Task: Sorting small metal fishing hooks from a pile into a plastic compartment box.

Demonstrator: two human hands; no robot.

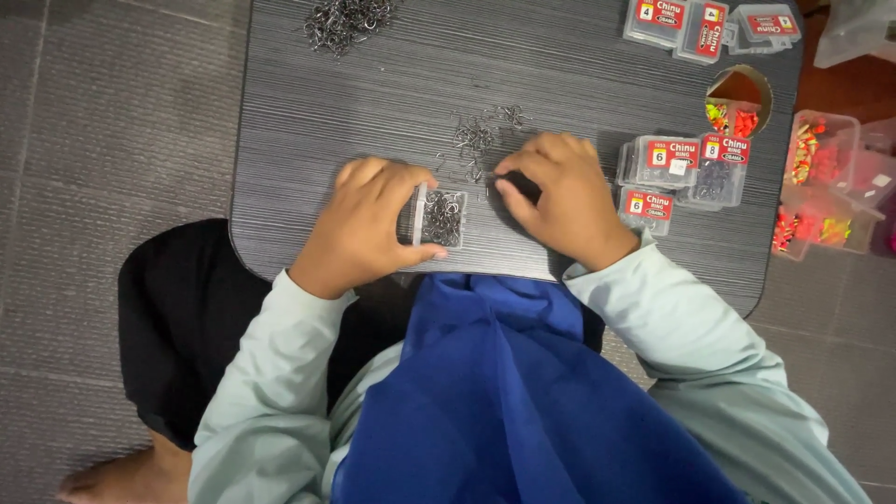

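Your left hand [369, 224] pinches the small clear box [441, 218] of fish hooks by its sides on the table [373, 84], right hand [560, 191] grip pressed on a loose hook; they look light, stiff, sharp, so pinch shanks.

On the desk [579, 65], a small open box [441, 217] of hooks sits near the front edge, held by the left hand [364, 224]. Just right of it rests the right hand [560, 191], with loose hooks [478, 140] scattered just behind and between the hands. A bigger heap of hooks [343, 21] lies at the far edge. Closed boxes [677, 168] lie right of the right hand, more boxes [709, 23] in the far right corner. Trays [826, 177] stand on the floor [112, 112], right of the desk.
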